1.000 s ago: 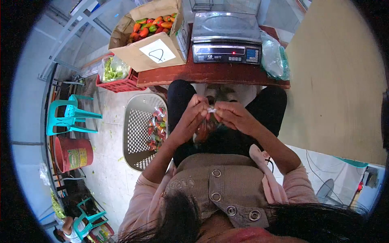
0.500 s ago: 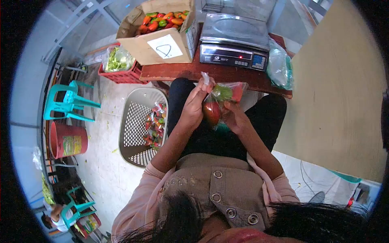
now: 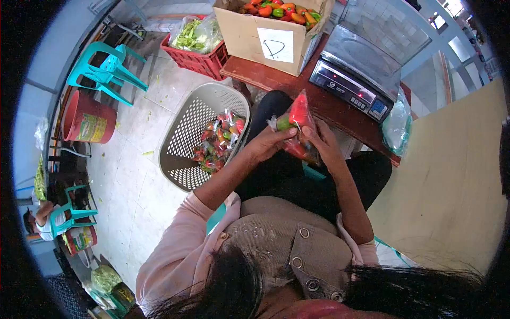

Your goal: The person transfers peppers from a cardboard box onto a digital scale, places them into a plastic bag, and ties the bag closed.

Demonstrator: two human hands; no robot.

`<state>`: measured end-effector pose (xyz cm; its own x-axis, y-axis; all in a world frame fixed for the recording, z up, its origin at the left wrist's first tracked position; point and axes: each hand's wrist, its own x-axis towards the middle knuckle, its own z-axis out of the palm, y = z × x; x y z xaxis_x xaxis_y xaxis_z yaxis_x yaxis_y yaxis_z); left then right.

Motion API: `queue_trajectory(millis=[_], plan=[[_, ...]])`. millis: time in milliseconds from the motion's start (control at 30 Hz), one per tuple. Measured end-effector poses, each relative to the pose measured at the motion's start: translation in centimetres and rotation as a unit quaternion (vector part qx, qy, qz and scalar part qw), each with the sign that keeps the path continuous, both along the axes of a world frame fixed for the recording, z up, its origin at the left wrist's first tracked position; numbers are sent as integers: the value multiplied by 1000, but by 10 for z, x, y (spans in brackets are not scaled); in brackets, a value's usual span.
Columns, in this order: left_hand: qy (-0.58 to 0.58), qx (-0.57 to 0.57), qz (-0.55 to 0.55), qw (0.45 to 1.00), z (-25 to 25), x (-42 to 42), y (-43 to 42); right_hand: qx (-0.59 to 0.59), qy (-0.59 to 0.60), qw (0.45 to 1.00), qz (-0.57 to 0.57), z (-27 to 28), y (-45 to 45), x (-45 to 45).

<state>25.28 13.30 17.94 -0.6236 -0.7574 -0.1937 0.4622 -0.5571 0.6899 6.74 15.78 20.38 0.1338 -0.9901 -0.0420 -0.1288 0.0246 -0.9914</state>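
A clear plastic bag of red and green peppers (image 3: 298,114) is held above my lap. My left hand (image 3: 272,142) grips its left side, and my right hand (image 3: 325,142) has its fingers around the right side. To the left of my legs, a grey perforated basket (image 3: 178,127) holds several bagged peppers (image 3: 219,139). On the red-brown bench ahead stands a cardboard box (image 3: 241,42) of loose peppers (image 3: 284,11), marked with a letter on white paper. Right of the box is a digital scale (image 3: 350,87).
Plastic bags (image 3: 397,125) lie beside the scale. A red crate (image 3: 204,61) with bagged greens is left of the bench (image 3: 260,77). Farther left are a teal chair (image 3: 109,69), a red bucket (image 3: 90,118) and a seated person (image 3: 45,220). A tan board (image 3: 441,175) stands at right.
The view has swung toward the left. The pepper bag, first held at its knotted top, was turned sideways and is now gripped around its body by both hands.
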Motion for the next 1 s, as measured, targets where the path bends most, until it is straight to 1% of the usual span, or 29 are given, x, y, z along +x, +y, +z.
queue_trajectory(millis=[67, 100, 133, 167, 200, 233, 267, 300, 333, 367, 400, 433, 467, 567, 600, 667, 700, 733, 767, 800, 833, 867, 900, 933, 1000], plan=[[-24, 48, -8, 999, -23, 19, -8, -32, 60, 998, 13, 0, -6, 4], [-26, 57, 50, 997, -13, 27, -9, -49, 91, 995, 17, 0, -8, 5], [-40, 62, 78, 994, -13, 42, -15, -21, 90, 996, 17, 5, -8, 4], [-73, 84, 131, 985, -11, 58, -18, 7, 89, 996, 16, 15, -7, 2], [-119, 76, 161, 977, -14, 80, -24, 36, 87, 995, 14, 20, -6, 0], [-138, 30, 188, 972, -19, 101, -34, 54, 76, 996, 1, 16, -4, -5], [-139, 42, 205, 968, -26, 125, -40, 73, 64, 995, -9, 8, -2, -16], [-237, 20, 219, 946, -27, 148, -42, 91, 51, 994, -18, -2, -1, -26], [-308, -77, 246, 916, -50, 176, -47, 104, 46, 993, -18, -12, 2, -37], [-335, -79, 308, 887, -64, 190, -39, 115, 41, 992, -23, -24, 9, -50], [-506, -23, 218, 834, -153, 256, -57, 122, 35, 991, -36, -34, 15, -58], [-464, -75, 287, 834, -159, 256, -42, 140, 46, 988, -39, -46, 20, -63], [-499, -81, 293, 812, -189, 272, -37, 157, 58, 985, -48, -58, 27, -69], [-680, -44, 225, 697, -298, 327, -17, 211, 92, 971, -69, -87, 43, -83], [-762, -70, 169, 622, -333, 346, -7, 219, 89, 968, -81, -93, 45, -84], [-808, -33, 214, 548, -288, 299, -2, 228, 74, 967, -89, -102, 45, -89], [-845, 30, 264, 465, -293, 278, -7, 229, 61, 968, -84, -107, 43, -92], [-782, 3, 201, 590, -287, 282, -20, 233, 47, 968, -75, -106, 43, -92], [-765, -85, 248, 588, -293, 270, -21, 209, 54, 973, -87, -105, 42, -93], [-740, -170, 293, 581, -256, 234, -22, 186, 60, 976, -97, -99, 40, -94], [-762, -141, 226, 590, -246, 234, -49, 165, 66, 978, -106, -96, 38, -98], [-721, -169, 310, 596, -322, 266, -87, 88, 122, 978, -143, -96, 35, -106], [-644, -216, 357, 642, -272, 235, -85, 11, 177, 968, -179, -101, 29, -118], [-558, -262, 391, 684, -201, 192, -81, -67, 233, 947, -212, -103, 24, -129], [-471, -322, 390, 723, -162, 159, -99, -122, 292, 894, -318, -85, 21, -158]])
